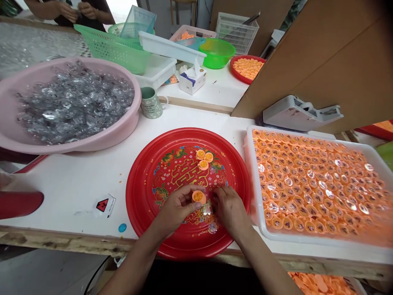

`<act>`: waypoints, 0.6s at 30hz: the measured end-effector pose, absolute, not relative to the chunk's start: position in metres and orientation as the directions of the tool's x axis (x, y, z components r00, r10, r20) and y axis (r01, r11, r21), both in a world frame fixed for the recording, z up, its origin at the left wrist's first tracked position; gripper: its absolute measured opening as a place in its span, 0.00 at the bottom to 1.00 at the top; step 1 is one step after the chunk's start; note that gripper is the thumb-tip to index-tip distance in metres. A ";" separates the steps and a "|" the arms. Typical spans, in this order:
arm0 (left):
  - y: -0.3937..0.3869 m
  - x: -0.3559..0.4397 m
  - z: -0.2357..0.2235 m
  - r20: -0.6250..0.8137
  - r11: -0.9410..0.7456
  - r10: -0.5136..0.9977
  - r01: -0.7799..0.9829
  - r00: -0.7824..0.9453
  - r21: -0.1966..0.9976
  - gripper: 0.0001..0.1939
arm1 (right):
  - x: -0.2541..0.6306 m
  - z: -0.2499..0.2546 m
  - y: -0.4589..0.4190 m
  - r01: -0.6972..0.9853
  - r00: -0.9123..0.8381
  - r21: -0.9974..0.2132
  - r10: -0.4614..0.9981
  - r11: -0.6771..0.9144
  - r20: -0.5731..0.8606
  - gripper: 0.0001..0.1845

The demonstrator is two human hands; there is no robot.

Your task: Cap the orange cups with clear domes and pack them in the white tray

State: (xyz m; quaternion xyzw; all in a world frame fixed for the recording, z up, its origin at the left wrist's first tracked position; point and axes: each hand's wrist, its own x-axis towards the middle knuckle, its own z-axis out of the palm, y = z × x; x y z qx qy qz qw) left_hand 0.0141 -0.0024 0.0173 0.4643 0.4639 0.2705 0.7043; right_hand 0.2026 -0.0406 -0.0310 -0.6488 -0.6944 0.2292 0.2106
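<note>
My left hand [176, 207] grips a small round orange cup [199, 197] between thumb and fingers, tilted so its yellow-orange contents show. It is above a red round tray [133, 188] with a printed floral pattern. My right hand [229, 207] is closed, its fingers bent down at the tray's right half beside the cup; what is between its fingertips is hidden. Tiny orange bits [206, 213] lie between the hands, next to a clear round piece [212, 228]. Farther back on the tray sit three similar filled cups [203, 164].
To the right, a white tray [262, 229] holds many orange lidded cups. A pink basin [135, 106] of clear plastic pieces stands left, beside a green mug [151, 104]. A tape dispenser [301, 112] stands by a cardboard panel [307, 61]. Behind, another person's hands [78, 11] show.
</note>
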 end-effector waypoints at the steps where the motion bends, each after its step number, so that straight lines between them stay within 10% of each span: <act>1: -0.002 0.015 0.016 -0.405 0.432 0.813 0.033 0.418 0.901 0.16 | 0.203 -0.031 -0.039 0.785 -0.068 -0.618 0.998 0.045 -0.015 0.12; 6: -0.001 0.012 0.011 -0.417 0.471 0.821 -0.048 0.390 0.881 0.12 | 0.208 -0.025 -0.037 0.615 -0.016 -0.787 0.998 -0.040 -0.063 0.11; 9: -0.001 0.014 0.013 -0.429 0.482 0.814 -0.044 0.392 0.875 0.12 | 0.213 -0.013 -0.039 0.042 0.012 -0.965 0.966 -0.259 -0.259 0.12; 12: -0.004 0.022 0.016 -0.428 0.494 0.786 -0.037 0.447 0.869 0.11 | 0.214 -0.002 -0.041 -0.449 -0.087 -0.794 0.904 -0.410 -0.418 0.17; 18: -0.008 0.037 0.021 -0.415 0.475 0.782 -0.014 0.466 0.880 0.11 | 0.207 -0.003 -0.042 -0.525 -0.076 -0.732 0.880 -0.436 -0.469 0.12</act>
